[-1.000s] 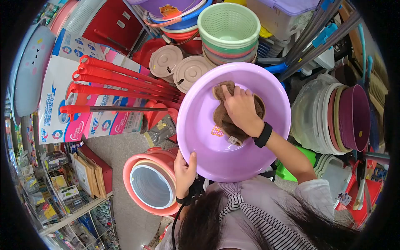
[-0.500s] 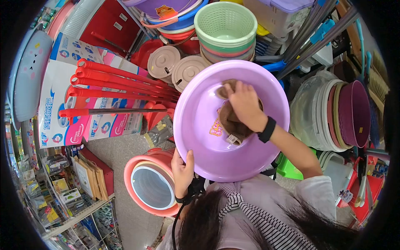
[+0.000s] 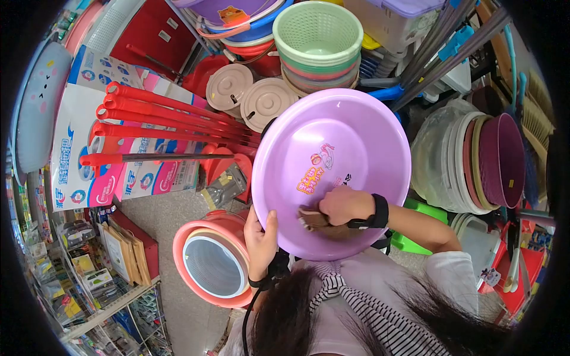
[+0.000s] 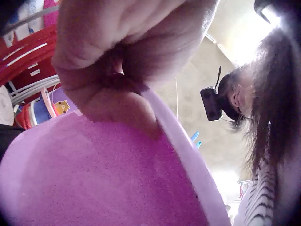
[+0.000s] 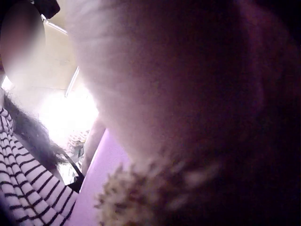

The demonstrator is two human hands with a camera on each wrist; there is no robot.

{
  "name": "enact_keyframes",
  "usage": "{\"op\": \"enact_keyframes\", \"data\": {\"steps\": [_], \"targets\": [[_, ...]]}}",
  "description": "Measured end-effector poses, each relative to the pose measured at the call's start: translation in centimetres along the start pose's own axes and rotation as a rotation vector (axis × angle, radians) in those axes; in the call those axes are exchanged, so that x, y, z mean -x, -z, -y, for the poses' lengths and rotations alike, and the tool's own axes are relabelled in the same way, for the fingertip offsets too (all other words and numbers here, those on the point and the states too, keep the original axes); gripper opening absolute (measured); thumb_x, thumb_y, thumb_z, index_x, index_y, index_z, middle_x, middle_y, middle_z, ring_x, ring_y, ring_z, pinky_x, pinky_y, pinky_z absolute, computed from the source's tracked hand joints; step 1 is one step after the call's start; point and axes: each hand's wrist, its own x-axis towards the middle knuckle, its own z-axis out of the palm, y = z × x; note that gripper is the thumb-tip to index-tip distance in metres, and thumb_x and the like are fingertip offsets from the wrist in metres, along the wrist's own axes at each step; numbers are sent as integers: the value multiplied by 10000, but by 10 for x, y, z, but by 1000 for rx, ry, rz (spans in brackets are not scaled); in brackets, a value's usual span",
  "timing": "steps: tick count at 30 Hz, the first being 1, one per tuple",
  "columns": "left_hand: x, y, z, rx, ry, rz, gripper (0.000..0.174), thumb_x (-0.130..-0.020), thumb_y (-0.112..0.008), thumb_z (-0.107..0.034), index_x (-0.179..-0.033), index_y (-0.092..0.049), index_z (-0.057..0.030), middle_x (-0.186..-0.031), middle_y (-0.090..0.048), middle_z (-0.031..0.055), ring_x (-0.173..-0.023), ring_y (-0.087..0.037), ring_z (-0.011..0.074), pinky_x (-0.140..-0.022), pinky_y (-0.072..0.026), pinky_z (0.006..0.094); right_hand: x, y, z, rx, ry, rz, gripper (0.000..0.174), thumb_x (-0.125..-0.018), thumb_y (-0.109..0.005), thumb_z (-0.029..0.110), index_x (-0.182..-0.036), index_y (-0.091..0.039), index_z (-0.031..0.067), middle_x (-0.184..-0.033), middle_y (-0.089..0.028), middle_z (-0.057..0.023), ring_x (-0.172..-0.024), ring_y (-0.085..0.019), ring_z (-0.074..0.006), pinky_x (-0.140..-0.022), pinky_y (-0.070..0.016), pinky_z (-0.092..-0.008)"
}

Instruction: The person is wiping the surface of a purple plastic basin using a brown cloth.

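A purple basin point(image 3: 285, 154) with a cartoon print inside is tilted in front of the person's chest. The left hand point(image 3: 262, 242) grips its lower left rim; in the left wrist view, that hand point(image 4: 122, 66) has thumb and fingers round the basin's edge point(image 4: 188, 160). Low inside the basin, the right hand point(image 3: 349, 206) holds a bunched brown cloth point(image 3: 314, 219) against the wall. The right wrist view shows the cloth's tufted surface point(image 5: 127, 197) under the dark, close right hand point(image 5: 160, 94); its fingertips are hidden there.
Red-handled poles point(image 3: 172, 121) and printed boxes point(image 3: 65, 148) stand at the left. Stacked green baskets point(image 3: 317, 35) are behind the basin, nested tubs point(image 3: 502, 160) at the right. A pink basin point(image 3: 184, 267) sits on the floor, near shelves point(image 3: 89, 308) of small goods.
The right hand has moved the brown cloth from the basin's upper middle down to its lower part, bunching it. The left hand keeps its grip on the rim.
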Motion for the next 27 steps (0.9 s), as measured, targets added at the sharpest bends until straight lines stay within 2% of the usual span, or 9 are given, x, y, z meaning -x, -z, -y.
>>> {"op": "enact_keyframes", "data": {"steps": [5,8,9,11,14,17,19,23,27], "targets": [[2,4,5,48,82,-19,255,-957,-496,-96,-1173,-510,37,-955,-599,29,-842,-533,72,-761,-439,230,-14,16,18,-250,8,-102,290,-716,-565,120,-979,-660,42,-796,-651,-181,-755,-634,-364,-688,-498,-439],[2,7,9,16,23,-31,277,-961,-490,-107,-1195,-501,39,-978,-597,34,-860,-533,77,-773,-438,234,-7,30,21,-421,-25,-572,560,-790,-569,113,-1332,-438,71,-1006,-621,-221,-882,-624,-367,-758,-495,-439],[2,7,12,12,19,-22,292,-962,-487,-113,-1210,-495,40,-992,-596,37,-871,-534,82,-783,-438,238,-6,32,17,-419,-23,-572,560,-790,-569,113,-1332,-438,71,-1006,-621,-221,-882,-624,-367,-758,-495,-439],[1,7,12,15,8,-35,298,-963,-488,-119,-1214,-493,40,-1002,-597,42,-882,-534,86,-793,-436,240,-6,34,10,-515,-89,-1154,543,-821,-582,84,-1335,-411,37,-1058,-615,-229,-953,-623,-362,-801,-499,-400],[3,5,13,26,9,-44,308,-962,-492,-124,-1222,-489,42,-1018,-599,50,-898,-536,94,-810,-434,243,1,57,6,-551,-135,-1491,493,-858,-579,59,-1316,-405,6,-1071,-619,-227,-998,-617,-371,-832,-493,-374],[4,5,15,34,23,-19,312,-960,-494,-117,-1227,-486,44,-1026,-601,54,-906,-539,98,-820,-432,244,-7,61,10,-730,-161,-1501,412,-882,-560,-9,-1272,-431,-48,-1173,-597,-148,-1089,-589,-224,-926,-448,-316],[3,4,16,29,33,2,311,-959,-494,-112,-1227,-485,45,-1028,-601,56,-910,-540,100,-824,-430,243,-28,49,8,-689,-147,-1491,380,-893,-580,56,-1238,-451,-38,-1146,-605,-189,-1066,-607,-258,-895,-464,-330],[0,6,16,34,2,-23,281,-960,-488,-104,-1202,-495,37,-1008,-609,57,-871,-549,90,-779,-444,235,-44,39,44,-625,-36,-968,365,-897,-576,146,-1204,-469,-20,-1059,-594,-277,-952,-608,-408,-801,-494,-413],[-1,10,13,84,32,-76,254,-963,-481,-107,-1176,-502,29,-972,-616,56,-824,-557,80,-726,-454,229,-55,32,36,-472,193,-1097,296,-907,-547,168,-1148,-467,17,-926,-602,-270,-798,-599,-443,-696,-475,-498]]}}
